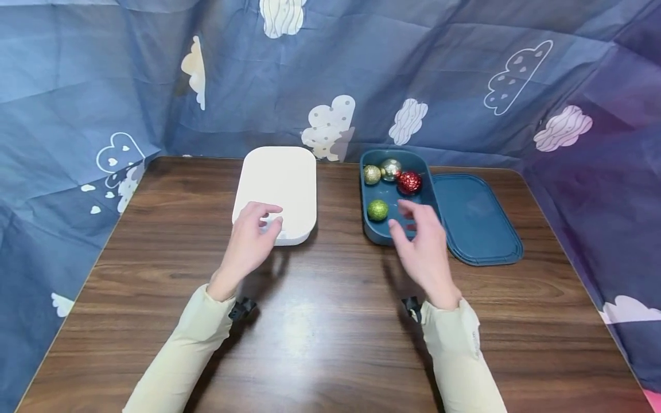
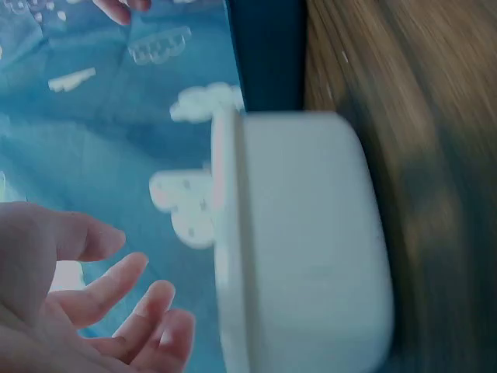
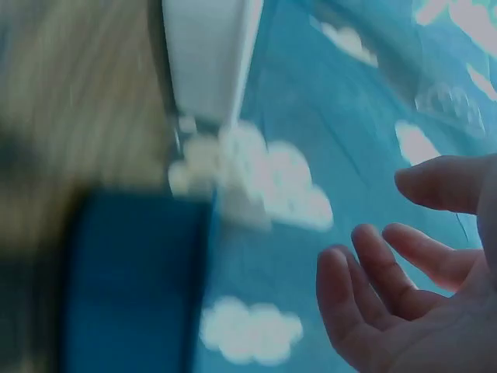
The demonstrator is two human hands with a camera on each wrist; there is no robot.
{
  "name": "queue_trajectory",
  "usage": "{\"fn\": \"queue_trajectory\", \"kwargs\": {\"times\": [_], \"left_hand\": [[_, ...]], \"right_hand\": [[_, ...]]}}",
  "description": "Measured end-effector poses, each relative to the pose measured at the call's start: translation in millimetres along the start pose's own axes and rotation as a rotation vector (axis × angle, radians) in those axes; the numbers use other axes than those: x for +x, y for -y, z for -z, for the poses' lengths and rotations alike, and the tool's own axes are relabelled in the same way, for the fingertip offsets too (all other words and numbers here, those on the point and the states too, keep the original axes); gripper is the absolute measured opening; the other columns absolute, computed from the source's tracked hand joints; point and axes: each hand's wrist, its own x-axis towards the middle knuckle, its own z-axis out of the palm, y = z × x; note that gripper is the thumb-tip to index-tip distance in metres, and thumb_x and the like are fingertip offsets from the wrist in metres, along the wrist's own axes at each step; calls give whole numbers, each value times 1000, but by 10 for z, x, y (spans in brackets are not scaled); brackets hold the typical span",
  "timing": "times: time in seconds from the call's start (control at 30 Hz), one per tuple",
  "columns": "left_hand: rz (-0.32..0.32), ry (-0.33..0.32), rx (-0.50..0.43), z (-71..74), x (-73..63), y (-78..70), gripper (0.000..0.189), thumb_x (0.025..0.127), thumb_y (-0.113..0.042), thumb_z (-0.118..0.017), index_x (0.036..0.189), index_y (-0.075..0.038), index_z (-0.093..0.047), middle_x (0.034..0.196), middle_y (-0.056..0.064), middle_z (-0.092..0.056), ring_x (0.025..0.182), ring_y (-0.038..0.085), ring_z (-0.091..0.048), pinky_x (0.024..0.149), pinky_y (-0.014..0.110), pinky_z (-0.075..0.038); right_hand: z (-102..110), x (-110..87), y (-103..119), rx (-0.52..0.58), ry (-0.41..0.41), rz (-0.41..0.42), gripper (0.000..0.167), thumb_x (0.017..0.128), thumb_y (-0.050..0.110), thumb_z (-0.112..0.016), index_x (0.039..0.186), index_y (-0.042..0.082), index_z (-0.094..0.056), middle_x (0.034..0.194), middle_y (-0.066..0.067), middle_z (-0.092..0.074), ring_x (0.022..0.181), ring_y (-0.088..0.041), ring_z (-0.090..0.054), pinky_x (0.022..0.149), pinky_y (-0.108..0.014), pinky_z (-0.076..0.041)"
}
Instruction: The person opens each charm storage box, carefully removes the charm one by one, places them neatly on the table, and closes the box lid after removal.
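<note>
A white box with its lid on point(image 1: 279, 183) stands at the back of the table, left of the middle. My left hand point(image 1: 253, 235) hovers over its near left corner, fingers loosely bent and holding nothing. To the right is an uncovered blue box point(image 1: 379, 234) with a green glitter ball point(image 1: 377, 210), a red ball point(image 1: 409, 182), a gold ball point(image 1: 372, 174) and a silvery ball point(image 1: 391, 170) inside. Above its near right corner is my right hand point(image 1: 423, 241), thumb and fingers apart with nothing between them. Both wrist views show the hands apart from the boxes.
A blue lid point(image 1: 480, 218) lies flat on the wooden table point(image 1: 320, 332), against the right side of the blue box. Behind the table hangs a blue cloth point(image 1: 232, 97) with printed clouds, and it also runs along both sides.
</note>
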Motion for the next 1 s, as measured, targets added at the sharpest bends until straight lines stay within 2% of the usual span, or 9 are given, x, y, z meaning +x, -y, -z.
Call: {"fn": "queue_trajectory", "kwargs": {"times": [0.1, 0.23, 0.33, 0.43, 0.73, 1.0], "left_hand": [[50, -60, 34, 100, -13, 126, 29, 91, -14, -58, 116, -2, -65, 116, 18, -57, 106, 34, -51, 92, 44, -45], [134, -132, 52, 217, -14, 297, 35, 92, -15, -55, 124, -1, -61, 117, 19, -54, 104, 35, -49, 91, 44, -39], [204, -189, 31, 273, -11, 410, 37, 93, -15, -54, 127, 0, -58, 117, 18, -53, 103, 32, -52, 91, 42, -43], [256, -212, -7, 290, 4, 497, 39, 93, -15, -54, 128, 1, -56, 118, 19, -53, 103, 32, -55, 92, 42, -46], [403, -148, -110, 266, 94, 679, 44, 93, -17, -53, 134, 0, -51, 125, 18, -55, 109, 30, -56, 96, 39, -44], [486, -74, -188, 263, 100, 751, 47, 95, -21, -52, 138, -2, -47, 127, 19, -57, 114, 29, -53, 98, 39, -43]], "right_hand": [[-208, -30, 97, 64, 91, 33, 38, 90, 13, -65, 126, 3, -57, 111, -14, -60, 96, -28, -61, 82, -41, -55], [-483, -66, 148, 135, 222, 6, 42, 90, 13, -65, 129, 2, -54, 114, -14, -59, 99, -28, -61, 82, -37, -56], [-674, -76, 159, 169, 299, -24, 44, 90, 14, -65, 130, 0, -52, 118, -16, -59, 100, -27, -62, 82, -34, -56], [-828, -64, 170, 200, 343, -72, 44, 91, 16, -63, 131, 1, -51, 122, -16, -59, 103, -26, -62, 84, -35, -56], [-1124, 79, 193, 300, 361, -299, 51, 94, 28, -58, 137, 4, -46, 129, -12, -57, 111, -23, -61, 94, -38, -52], [-1315, 143, 304, 326, 388, -388, 57, 92, 33, -59, 139, 3, -44, 130, -10, -58, 110, -23, -61, 91, -37, -50]]}}
